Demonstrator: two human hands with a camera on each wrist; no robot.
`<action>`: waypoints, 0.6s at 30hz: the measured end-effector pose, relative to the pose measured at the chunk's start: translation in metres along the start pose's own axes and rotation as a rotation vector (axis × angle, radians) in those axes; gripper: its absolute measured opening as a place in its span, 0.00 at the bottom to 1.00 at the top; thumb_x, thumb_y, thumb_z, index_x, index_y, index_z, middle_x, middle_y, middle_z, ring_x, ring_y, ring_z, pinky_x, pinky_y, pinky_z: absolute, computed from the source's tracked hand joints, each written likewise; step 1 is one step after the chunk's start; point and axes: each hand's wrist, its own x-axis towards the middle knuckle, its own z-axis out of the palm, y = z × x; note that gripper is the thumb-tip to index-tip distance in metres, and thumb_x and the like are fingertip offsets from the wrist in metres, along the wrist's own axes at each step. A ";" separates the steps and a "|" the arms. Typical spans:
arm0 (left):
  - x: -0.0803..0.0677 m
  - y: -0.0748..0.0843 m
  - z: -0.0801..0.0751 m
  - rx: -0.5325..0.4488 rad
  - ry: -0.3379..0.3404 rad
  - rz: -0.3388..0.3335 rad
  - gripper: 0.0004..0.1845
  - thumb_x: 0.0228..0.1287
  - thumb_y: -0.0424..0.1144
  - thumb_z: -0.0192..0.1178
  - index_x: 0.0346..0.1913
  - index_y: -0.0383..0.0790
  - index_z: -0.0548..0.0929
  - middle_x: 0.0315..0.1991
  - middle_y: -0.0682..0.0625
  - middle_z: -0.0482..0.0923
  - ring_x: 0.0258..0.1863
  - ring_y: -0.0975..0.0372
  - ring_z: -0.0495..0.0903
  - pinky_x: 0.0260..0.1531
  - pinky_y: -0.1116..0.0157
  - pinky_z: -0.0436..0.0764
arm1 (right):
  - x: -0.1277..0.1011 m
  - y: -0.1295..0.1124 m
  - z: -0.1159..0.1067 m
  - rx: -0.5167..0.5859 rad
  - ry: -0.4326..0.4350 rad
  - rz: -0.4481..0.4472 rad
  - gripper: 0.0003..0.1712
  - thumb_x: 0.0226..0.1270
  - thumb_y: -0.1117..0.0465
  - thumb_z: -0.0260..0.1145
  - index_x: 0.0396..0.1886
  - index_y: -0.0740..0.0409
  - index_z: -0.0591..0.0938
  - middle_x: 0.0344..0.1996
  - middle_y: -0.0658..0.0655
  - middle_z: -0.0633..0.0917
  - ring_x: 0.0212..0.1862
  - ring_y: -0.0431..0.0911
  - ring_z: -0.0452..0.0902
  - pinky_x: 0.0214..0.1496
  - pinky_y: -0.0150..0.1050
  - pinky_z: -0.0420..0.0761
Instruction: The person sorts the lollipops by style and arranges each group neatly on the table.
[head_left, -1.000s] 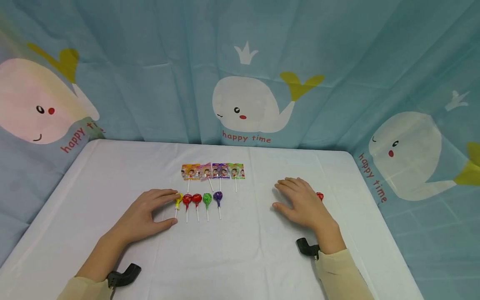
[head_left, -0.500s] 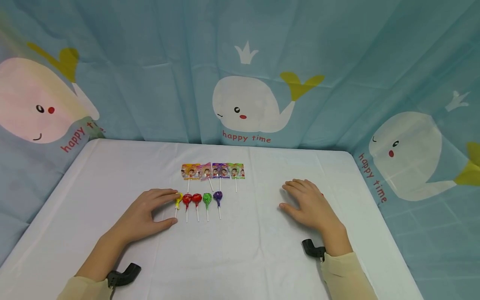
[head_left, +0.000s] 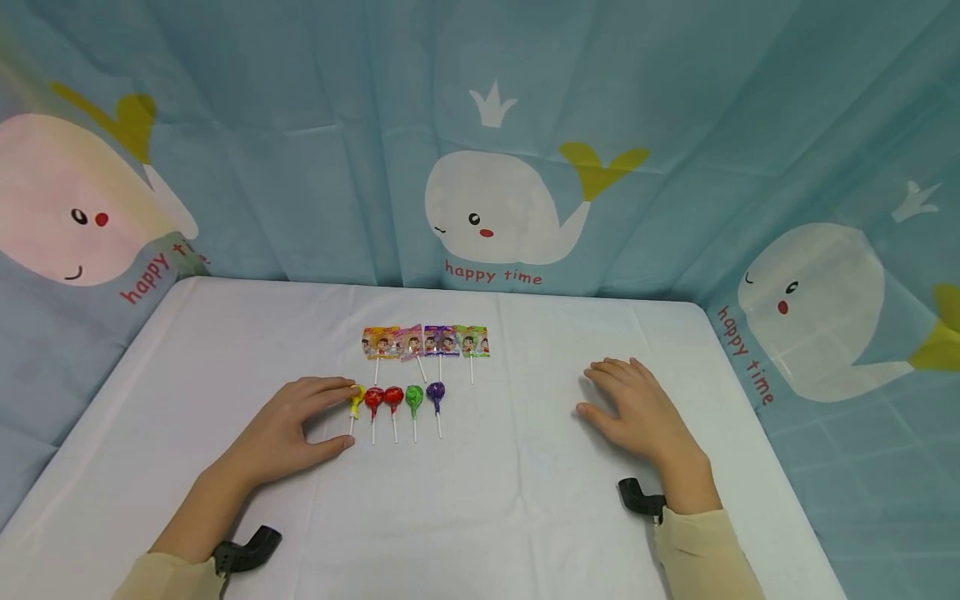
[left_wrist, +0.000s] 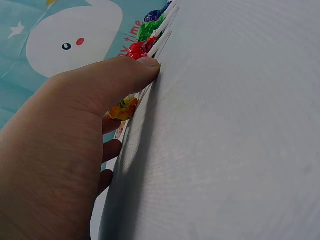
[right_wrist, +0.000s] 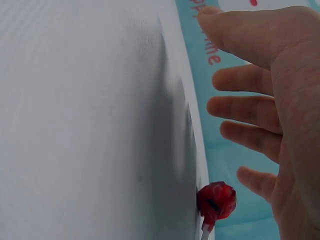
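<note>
My left hand (head_left: 281,429) lies at the left end of a row of lollipops, its forefinger touching the head of the yellow lollipop (head_left: 356,406) and its thumb near the stick's lower end. To the right in that row lie two red lollipops (head_left: 393,398), a green lollipop (head_left: 414,397) and a purple lollipop (head_left: 436,391). Over on the table's right side, my right hand (head_left: 643,414) hovers with spread, relaxed fingers and holds nothing. Beside its little finger, the right wrist view shows a single red lollipop (right_wrist: 217,201), which the hand hides in the head view.
Behind the row lie flat-wrapped lollipops in orange (head_left: 382,342), pink (head_left: 412,342), purple (head_left: 441,341) and green (head_left: 472,342) wrappers. A white cloth covers the table (head_left: 465,517). Blue curtains (head_left: 322,183) with whale prints stand along its back and sides.
My right hand has moved steadily to the right, covering the lone red lollipop in the head view. My left hand and the lollipop rows have stayed in place.
</note>
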 end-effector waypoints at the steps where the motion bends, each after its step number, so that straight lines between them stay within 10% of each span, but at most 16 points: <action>1: 0.000 0.000 0.000 0.002 0.000 0.000 0.38 0.54 0.50 0.85 0.70 0.53 0.86 0.69 0.53 0.82 0.67 0.53 0.78 0.63 0.43 0.74 | -0.001 0.001 -0.001 0.001 -0.002 0.005 0.35 0.75 0.41 0.73 0.69 0.61 0.84 0.69 0.61 0.83 0.75 0.63 0.73 0.83 0.65 0.58; 18: 0.000 0.000 -0.001 -0.006 0.007 0.009 0.38 0.54 0.49 0.85 0.70 0.52 0.86 0.69 0.53 0.82 0.67 0.53 0.78 0.64 0.45 0.72 | -0.015 0.020 -0.004 0.042 0.043 0.065 0.33 0.73 0.44 0.76 0.67 0.62 0.86 0.69 0.63 0.83 0.74 0.63 0.73 0.81 0.66 0.60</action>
